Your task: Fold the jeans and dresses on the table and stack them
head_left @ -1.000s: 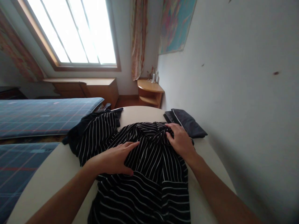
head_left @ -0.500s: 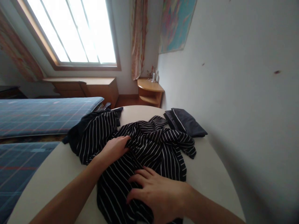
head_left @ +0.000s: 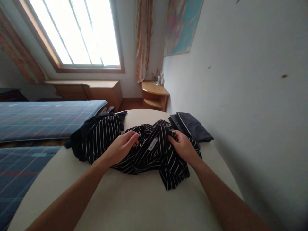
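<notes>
A black garment with white stripes (head_left: 149,157) lies bunched on the round white table (head_left: 130,205), a pale label showing inside its neck area. My right hand (head_left: 182,146) pinches the striped cloth at the garment's upper right. At its upper left, my left hand (head_left: 125,144) is closed, thumb against the fingers, at the cloth's edge; what is between the fingers is hidden. To the left lies another striped piece of clothing (head_left: 101,134) together with dark cloth.
Folded dark clothes (head_left: 191,126) sit at the table's back right, close to the wall (head_left: 240,106). Blue plaid mattresses (head_left: 48,120) are at the left. Behind stand a wooden desk (head_left: 103,84) and a corner shelf (head_left: 155,88).
My right hand has moved up and away from me, from lying spread on the cloth to pinching it. The garment's near part is folded back, exposing the label and the table in front.
</notes>
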{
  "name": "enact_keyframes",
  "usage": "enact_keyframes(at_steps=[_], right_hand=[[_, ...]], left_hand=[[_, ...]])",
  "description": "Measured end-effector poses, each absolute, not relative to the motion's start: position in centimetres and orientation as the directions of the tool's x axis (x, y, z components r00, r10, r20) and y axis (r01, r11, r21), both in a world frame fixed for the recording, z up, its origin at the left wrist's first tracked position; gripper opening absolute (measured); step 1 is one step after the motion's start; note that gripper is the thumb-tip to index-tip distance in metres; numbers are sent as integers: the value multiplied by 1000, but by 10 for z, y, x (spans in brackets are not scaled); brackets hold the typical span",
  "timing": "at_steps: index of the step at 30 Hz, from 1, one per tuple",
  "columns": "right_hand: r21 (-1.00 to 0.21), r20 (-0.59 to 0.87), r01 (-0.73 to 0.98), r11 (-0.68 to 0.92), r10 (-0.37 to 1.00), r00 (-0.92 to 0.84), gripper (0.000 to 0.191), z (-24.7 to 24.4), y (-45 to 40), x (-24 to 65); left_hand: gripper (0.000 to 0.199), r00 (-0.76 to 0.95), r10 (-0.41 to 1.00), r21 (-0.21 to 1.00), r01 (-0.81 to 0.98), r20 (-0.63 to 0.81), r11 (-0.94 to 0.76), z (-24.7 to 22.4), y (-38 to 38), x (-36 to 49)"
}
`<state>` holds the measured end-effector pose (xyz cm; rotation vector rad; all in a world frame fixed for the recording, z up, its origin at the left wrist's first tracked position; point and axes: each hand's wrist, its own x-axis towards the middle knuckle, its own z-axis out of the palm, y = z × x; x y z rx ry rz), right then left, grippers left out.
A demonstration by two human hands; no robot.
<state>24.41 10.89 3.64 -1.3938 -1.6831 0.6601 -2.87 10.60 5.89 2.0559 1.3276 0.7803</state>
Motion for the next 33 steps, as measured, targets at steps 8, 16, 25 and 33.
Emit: enact_keyframes(at_steps=[8,16,25,33], right_hand=[[-554,441,803,217,895,63,40,17,126,270],[-508,47,855,106,994,-95,70,25,114,268],[-730,-252,612,303,713,-654,46,50,96,263],[-909,-121,387,152,794,-596,35,35,105,258]], left_hand=[[89,471,882,358,828,-30,-431,36,94,-24],[44,578,797,454,766,-175,-455,39,92,-25],[37,804,525,785,507,-280,-357,88,87,-45],[30,491,828,714,474,270,-515,71,110,-45]])
